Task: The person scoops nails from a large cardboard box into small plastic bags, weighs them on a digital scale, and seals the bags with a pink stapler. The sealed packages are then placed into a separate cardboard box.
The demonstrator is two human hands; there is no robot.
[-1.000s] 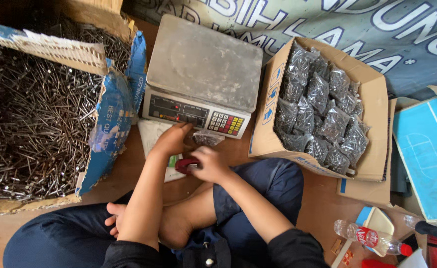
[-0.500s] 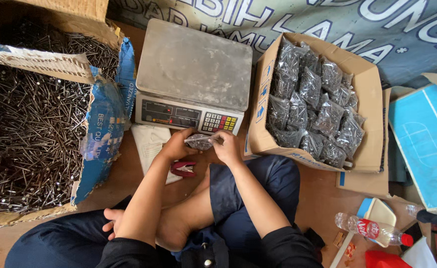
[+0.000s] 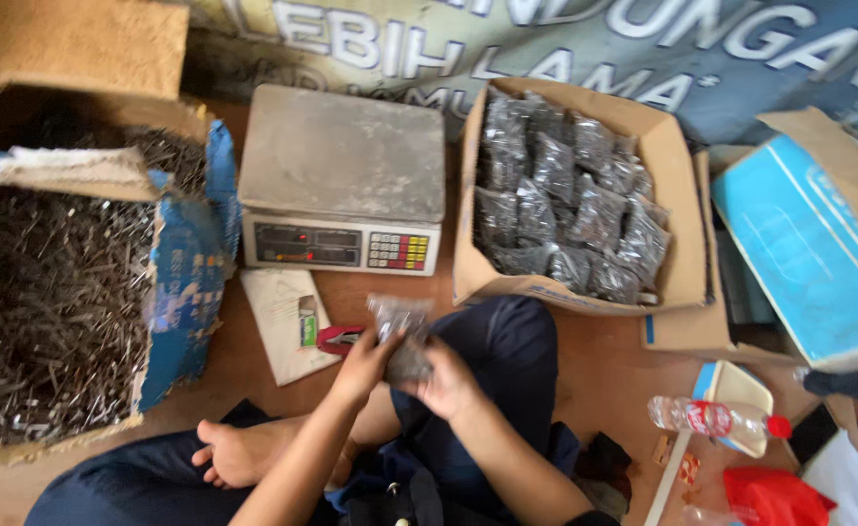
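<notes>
Left hand and right hand meet at centre, fingers curled closed in a grip, both forearms angled inward, legs crossed

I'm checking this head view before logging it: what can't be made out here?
- Small bag of nails: motion blur hides whether its top is closed; the left hand and right hand cover its lower part.
- Scale: display too small and blurred.
- Red stapler: partly behind the left hand.
- Open box of loose nails: cut off by the left edge.
</notes>
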